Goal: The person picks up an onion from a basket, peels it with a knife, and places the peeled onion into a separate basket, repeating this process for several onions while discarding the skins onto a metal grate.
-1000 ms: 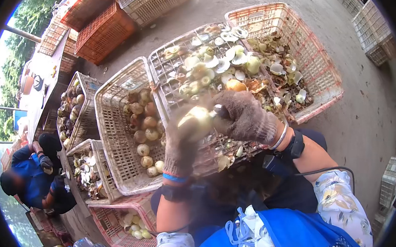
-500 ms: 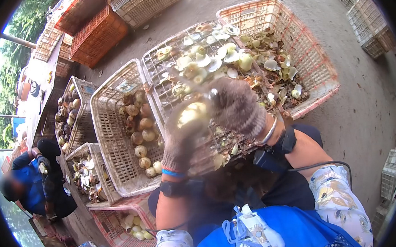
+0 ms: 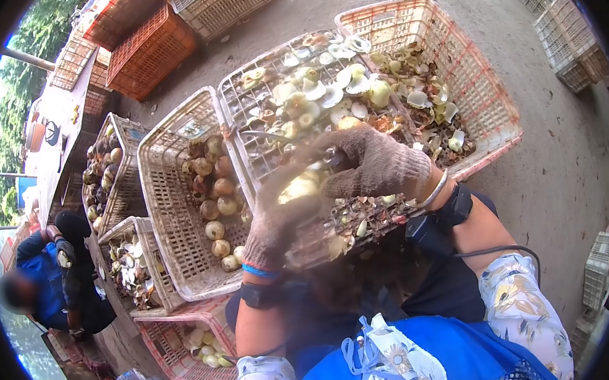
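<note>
My left hand (image 3: 275,220), in a brown knit glove, is closed around a pale peeled onion (image 3: 300,187); motion smears its fingers. Close beside it, my gloved right hand (image 3: 384,166) grips a small knife (image 3: 267,136), whose thin blade points left above the onion. The handle is mostly hidden in the fist. Both hands are over an upturned crate (image 3: 250,159) whose grid top carries onion peels and cut pieces (image 3: 311,90).
Left of me, a crate (image 3: 151,179) holds unpeeled onions (image 3: 220,191). A reddish crate (image 3: 490,108) contains peel scraps. Below left, a pink crate (image 3: 159,346) holds peeled onions (image 3: 212,353). Another person (image 3: 48,271) works at far left. Orange crates (image 3: 148,55) stand behind.
My right hand has shifted slightly right and down, and the knife blade now shows. The left hand keeps the onion, its fingers still blurred.
</note>
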